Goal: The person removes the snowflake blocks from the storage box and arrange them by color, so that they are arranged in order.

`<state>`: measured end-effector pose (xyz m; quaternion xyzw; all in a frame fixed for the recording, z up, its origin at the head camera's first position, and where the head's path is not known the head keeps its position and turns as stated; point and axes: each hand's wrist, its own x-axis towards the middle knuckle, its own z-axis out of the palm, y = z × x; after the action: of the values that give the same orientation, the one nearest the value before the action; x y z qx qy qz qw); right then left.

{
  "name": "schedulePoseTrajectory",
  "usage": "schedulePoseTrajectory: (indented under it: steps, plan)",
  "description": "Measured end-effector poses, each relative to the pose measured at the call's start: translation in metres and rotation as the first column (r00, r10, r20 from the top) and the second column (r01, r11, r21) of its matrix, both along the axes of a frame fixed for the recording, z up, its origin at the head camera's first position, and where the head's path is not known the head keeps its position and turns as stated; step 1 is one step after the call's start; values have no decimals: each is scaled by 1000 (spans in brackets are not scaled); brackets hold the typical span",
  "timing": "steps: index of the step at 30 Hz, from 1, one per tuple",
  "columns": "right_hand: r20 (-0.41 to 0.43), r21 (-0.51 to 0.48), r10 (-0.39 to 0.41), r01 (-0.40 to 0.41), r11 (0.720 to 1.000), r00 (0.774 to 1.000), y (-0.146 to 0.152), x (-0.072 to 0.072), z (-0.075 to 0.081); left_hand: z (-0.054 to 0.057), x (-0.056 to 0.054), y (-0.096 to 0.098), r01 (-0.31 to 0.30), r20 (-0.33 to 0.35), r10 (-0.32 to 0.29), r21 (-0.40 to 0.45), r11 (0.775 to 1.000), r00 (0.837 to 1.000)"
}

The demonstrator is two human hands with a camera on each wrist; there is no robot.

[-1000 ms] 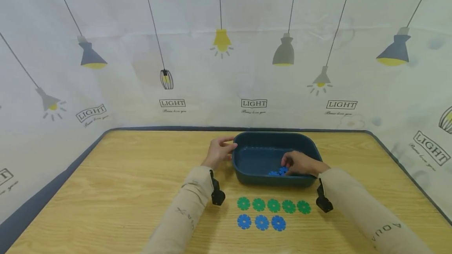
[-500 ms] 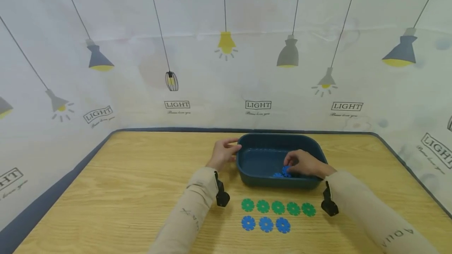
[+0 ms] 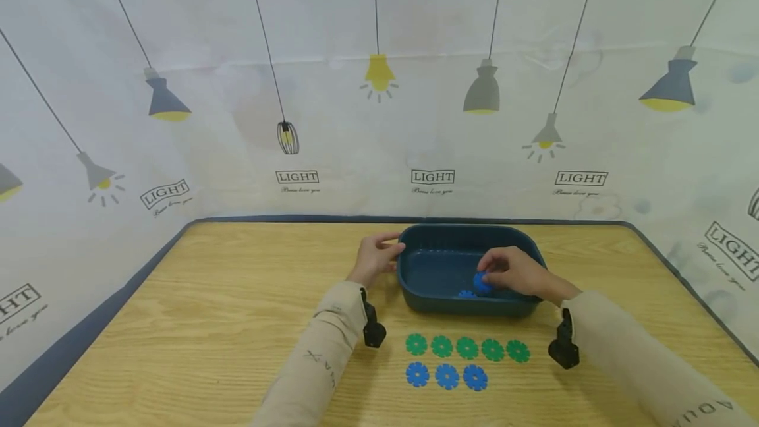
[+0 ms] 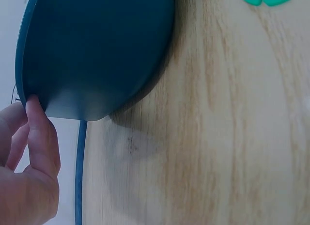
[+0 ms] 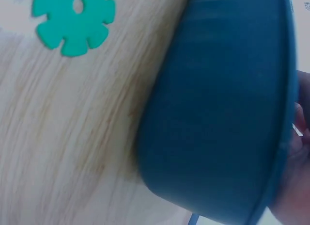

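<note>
A dark blue plastic basin stands toward the back of the wooden table. At its left end my left hand holds the rim, with thumb and fingertips at the edge in the left wrist view. Inside the basin my right hand pinches a blue notched snowflake disc between thumb and fingers. Another blue disc lies on the basin floor, partly hidden by the front wall. In the right wrist view the basin wall covers most of the right hand and the disc it holds.
In front of the basin lies a row of several green snowflake discs. Nearer me is a row of three blue discs. A printed curtain borders the wooden table at the back and sides.
My right hand has risen slightly inside the basin with the blue disc, moving it off the other blue disc. My left hand stays at the rim.
</note>
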<state>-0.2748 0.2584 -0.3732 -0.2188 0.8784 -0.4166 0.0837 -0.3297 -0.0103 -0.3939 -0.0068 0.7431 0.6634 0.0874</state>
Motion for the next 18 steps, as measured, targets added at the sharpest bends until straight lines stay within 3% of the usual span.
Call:
schedulePoseTrajectory:
  steps: [8,18]
  plan:
    - [30,-108,19,-15,994,999,4,8,12,0,1,0,-6,-1,6,-2,1000,1000]
    - [82,-133,14,-3,991,997,12,17,17,0,2,0,-5,-9,5,-6,1000,1000]
